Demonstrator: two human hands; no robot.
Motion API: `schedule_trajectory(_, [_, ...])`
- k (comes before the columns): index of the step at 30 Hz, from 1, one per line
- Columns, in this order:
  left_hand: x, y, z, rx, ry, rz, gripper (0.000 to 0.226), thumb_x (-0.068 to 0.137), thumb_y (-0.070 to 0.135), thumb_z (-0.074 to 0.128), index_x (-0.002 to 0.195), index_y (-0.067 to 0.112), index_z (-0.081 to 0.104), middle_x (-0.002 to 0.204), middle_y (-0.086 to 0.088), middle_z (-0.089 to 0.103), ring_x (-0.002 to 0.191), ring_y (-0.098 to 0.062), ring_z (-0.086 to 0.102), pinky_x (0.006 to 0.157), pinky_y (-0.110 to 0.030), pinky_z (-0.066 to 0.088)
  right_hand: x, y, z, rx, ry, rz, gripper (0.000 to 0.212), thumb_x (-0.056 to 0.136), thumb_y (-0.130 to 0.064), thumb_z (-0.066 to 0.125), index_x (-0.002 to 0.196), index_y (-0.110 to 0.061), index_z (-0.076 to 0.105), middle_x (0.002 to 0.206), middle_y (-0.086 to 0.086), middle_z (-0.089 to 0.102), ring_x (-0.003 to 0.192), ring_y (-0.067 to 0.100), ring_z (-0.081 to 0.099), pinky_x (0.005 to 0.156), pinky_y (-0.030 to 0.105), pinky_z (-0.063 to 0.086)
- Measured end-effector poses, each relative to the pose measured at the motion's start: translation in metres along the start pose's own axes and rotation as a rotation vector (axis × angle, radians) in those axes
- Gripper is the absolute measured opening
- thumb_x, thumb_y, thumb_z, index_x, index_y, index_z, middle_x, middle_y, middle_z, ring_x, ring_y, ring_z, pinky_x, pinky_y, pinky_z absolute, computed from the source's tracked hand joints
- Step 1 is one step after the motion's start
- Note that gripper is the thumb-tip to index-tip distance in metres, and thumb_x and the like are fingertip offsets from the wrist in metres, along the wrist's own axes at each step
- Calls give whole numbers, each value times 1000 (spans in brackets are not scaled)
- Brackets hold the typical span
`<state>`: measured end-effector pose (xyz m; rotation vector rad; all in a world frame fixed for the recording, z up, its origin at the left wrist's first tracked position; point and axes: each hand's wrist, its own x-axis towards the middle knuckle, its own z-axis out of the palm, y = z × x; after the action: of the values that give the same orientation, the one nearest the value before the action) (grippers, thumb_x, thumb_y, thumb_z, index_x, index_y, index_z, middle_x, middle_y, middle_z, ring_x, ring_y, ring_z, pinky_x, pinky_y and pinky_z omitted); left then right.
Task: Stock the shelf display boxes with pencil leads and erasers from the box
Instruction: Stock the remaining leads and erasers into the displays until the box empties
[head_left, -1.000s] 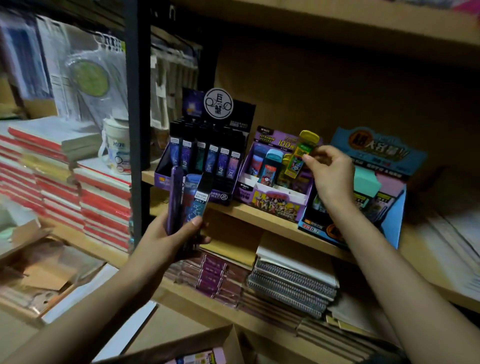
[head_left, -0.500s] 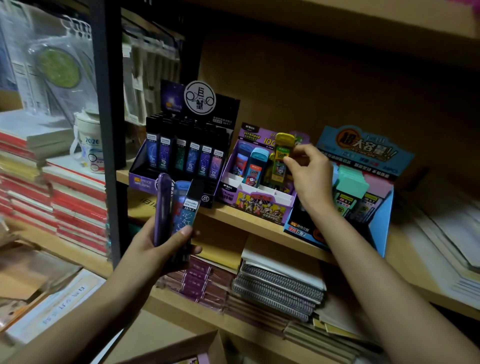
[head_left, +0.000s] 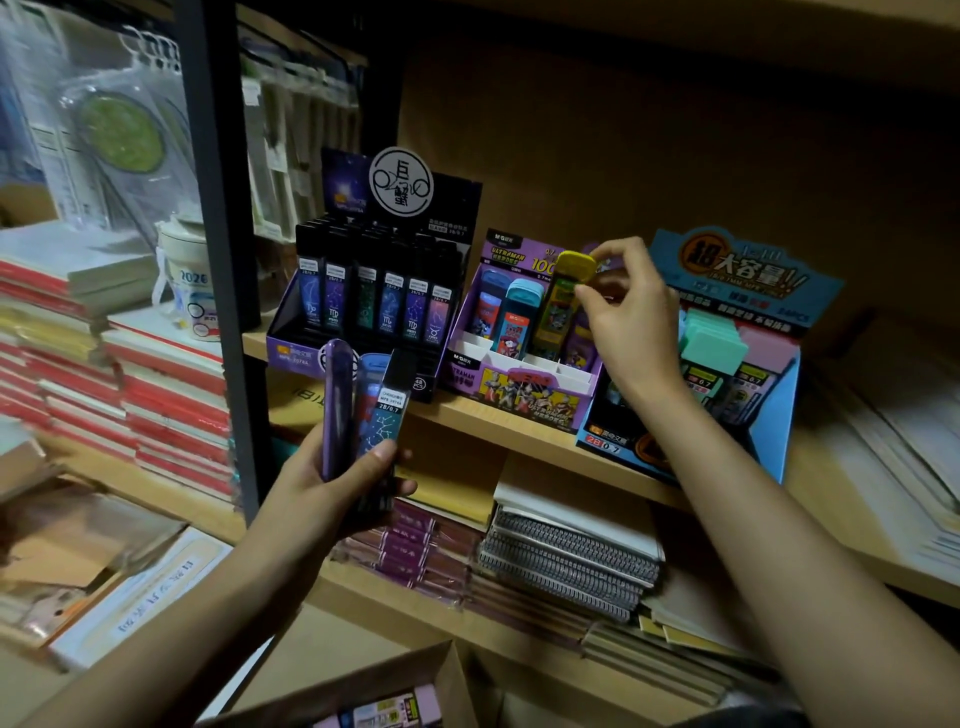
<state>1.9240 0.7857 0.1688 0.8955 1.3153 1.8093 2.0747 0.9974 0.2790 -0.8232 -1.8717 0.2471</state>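
**A:** How should the yellow-capped lead case go in?

**B:** The right hand pinches its cap between thumb and fingertips. The case stands in the back row of the purple Ultraman display box, leaning a little. I'd push it straight down beside the teal-capped case and let go only once it sits level with its neighbours.

**A:** And the other hand?

**B:** The left hand grips three more in a fan: a purple case, a blue case and a black constellation case.

**A:** What do the boxes hold?

**B:** The Ultraman box has cases at the back, while its front pockets look bare. The black display box on its left is packed with dark tubes. The blue display box on its right holds mint and pink cases. The cardboard box below shows more stock.
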Motion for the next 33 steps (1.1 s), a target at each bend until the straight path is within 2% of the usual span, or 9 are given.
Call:
schedule_trajectory(5, [0,-1,3,-3,-26,-9,37,75,30,63,111,32,55,97,2,73,82,-18,72,59,-26,57,0,13,4,-178,-17,-32,25,83,-18,69,104,-17,57,105,4,59,102,20,54,80,27,41])
schedule_trajectory(9, [0,-1,5,-5,-45,-12,38,74,28,63,111,31,55,96,0,73,81,-19,72,61,-27,59,-4,20,8,-422,-128,-124,25,84,-20,68,105,-10,61,114,6,55,115,25,41,95,38,36])
schedule_trajectory(13, [-1,1,7,-14,-54,-15,39,74,28,64,111,29,56,95,-1,73,80,-19,72,60,-27,59,-8,10,5,-452,-110,-156,25,88,-21,62,111,-12,62,122,6,51,120,25,38,100,37,33])
schedule_trajectory(16, [-2,3,8,-25,-64,-21,39,73,28,65,111,29,55,95,-1,73,79,-18,72,58,-25,57,-19,-19,7,-178,-192,-116,20,93,-24,55,107,-11,62,110,5,56,109,21,47,90,29,38])
schedule_trajectory(21, [-2,6,12,-38,-70,-28,42,72,28,65,113,28,55,94,0,73,77,-17,72,57,-23,55,-55,-60,20,453,-759,302,29,98,-33,44,100,-9,62,87,6,62,72,13,58,57,19,47])
schedule_trajectory(23, [-3,6,13,-38,-94,-43,43,73,28,66,115,28,55,95,-1,73,77,-17,72,58,-23,55,-66,-63,24,541,-801,366,23,97,-29,48,98,-11,62,93,8,62,79,16,58,59,21,47])
schedule_trajectory(27, [-5,8,14,-42,-141,-68,41,76,26,65,115,27,55,95,-2,73,75,-16,71,57,-23,54,-70,-64,29,742,-796,520,20,95,-30,52,92,-13,64,89,3,65,92,20,59,84,36,46])
schedule_trajectory(30, [-6,9,15,-102,-172,-96,36,79,27,60,115,22,57,96,-9,73,74,-19,71,55,-25,55,-66,-65,27,935,-829,725,25,96,-28,49,102,-8,60,91,8,63,86,21,58,76,31,46])
schedule_trajectory(33, [-7,9,16,-114,-168,-105,33,82,31,56,113,22,57,97,-9,74,79,-22,73,57,-26,56,-67,-61,24,862,-834,696,10,91,-6,55,92,-8,64,87,7,63,87,19,56,74,30,45])
